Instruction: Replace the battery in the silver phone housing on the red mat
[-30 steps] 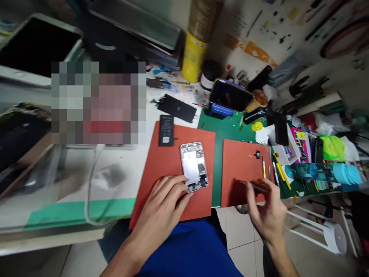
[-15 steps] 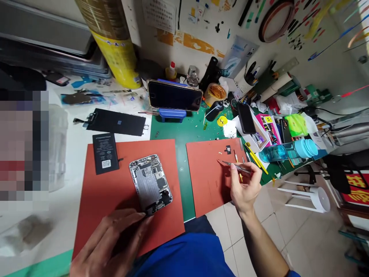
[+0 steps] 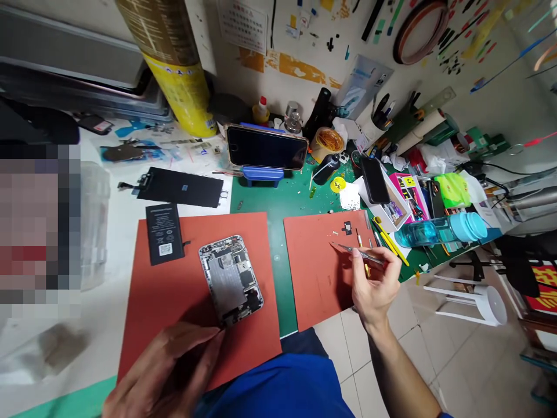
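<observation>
Steel tweezers (image 3: pixel 348 248) sit pinched between the thumb and fingers (image 3: pixel 358 253) of the right hand (image 3: pixel 376 293), the grip closed on the shank and the pointed tips aimed left, above the smaller red silicone mat (image 3: pixel 313 284). Whether the tips are pressed together is too small to tell. Just beyond them on that mat lie a small black part (image 3: pixel 347 228) and slim yellow-handled tools (image 3: pixel 360 239). The left hand (image 3: pixel 167 366) is open and not gripping anything, its fingertips (image 3: pixel 215 332) reaching the lower end of an opened phone rear case (image 3: pixel 230 280); whether they touch it cannot be told. That case lies flat and slightly angled on the larger red silicone mat (image 3: pixel 261 261), its logic board and metal shield exposed. A black phone battery (image 3: pixel 164 233) with a white label lies beside it on the same mat, toward the left. Above the mat, a black phone display panel (image 3: pixel 178 187) lies on the white desk (image 3: pixel 204 203). A second phone (image 3: pixel 266 147) stands on a blue stand (image 3: pixel 261 176) on the green cutting mat (image 3: pixel 276 255). A clear water bottle with a pale blue cap (image 3: pixel 439 231) lies to the right among scattered supplies, and a yellow-and-brown tape roll (image 3: pixel 174 75) stands against the wall (image 3: pixel 300 35).
</observation>
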The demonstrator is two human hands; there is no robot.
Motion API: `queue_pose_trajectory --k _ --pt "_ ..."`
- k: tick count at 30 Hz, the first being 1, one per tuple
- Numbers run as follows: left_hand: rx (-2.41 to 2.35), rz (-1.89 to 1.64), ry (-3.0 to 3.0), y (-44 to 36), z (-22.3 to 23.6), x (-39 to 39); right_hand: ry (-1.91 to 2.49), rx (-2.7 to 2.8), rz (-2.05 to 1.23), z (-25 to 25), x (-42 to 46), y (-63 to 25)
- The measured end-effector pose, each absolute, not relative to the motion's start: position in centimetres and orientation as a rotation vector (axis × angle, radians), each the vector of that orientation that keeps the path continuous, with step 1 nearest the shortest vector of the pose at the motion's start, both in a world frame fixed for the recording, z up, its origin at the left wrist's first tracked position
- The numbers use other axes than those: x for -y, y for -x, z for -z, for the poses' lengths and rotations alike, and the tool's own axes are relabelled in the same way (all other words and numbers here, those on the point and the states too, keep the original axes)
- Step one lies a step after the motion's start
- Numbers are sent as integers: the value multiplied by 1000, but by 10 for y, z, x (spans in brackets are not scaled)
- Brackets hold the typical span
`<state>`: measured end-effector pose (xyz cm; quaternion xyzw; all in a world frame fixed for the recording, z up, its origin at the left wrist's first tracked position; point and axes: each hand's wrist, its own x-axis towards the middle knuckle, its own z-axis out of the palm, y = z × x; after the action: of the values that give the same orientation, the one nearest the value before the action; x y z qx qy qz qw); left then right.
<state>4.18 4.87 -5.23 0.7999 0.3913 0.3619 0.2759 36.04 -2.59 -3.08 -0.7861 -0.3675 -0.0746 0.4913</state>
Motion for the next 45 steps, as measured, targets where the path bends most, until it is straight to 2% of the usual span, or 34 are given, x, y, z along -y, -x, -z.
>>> queue_pose_trajectory --k 2,8,12,22,30,45 --pt "-1003 -970 -2119 -45 48 -48 1852 849 72 22 32 -347" --pt "-947 -933 -2079 -49 42 -40 1601 667 -720 6 45 -287" --pt "-913 -886 -1979 -49 44 -38 1540 638 -947 9 43 -261" --pt "-764 -900 -1956 -47 39 -43 1582 631 -943 8 38 -248" --pt "-744 -908 -1932 -46 44 -42 1560 764 -826 3 40 -245" --pt "-746 -892 -1939 -46 42 -43 1467 938 -810 2 42 -248"
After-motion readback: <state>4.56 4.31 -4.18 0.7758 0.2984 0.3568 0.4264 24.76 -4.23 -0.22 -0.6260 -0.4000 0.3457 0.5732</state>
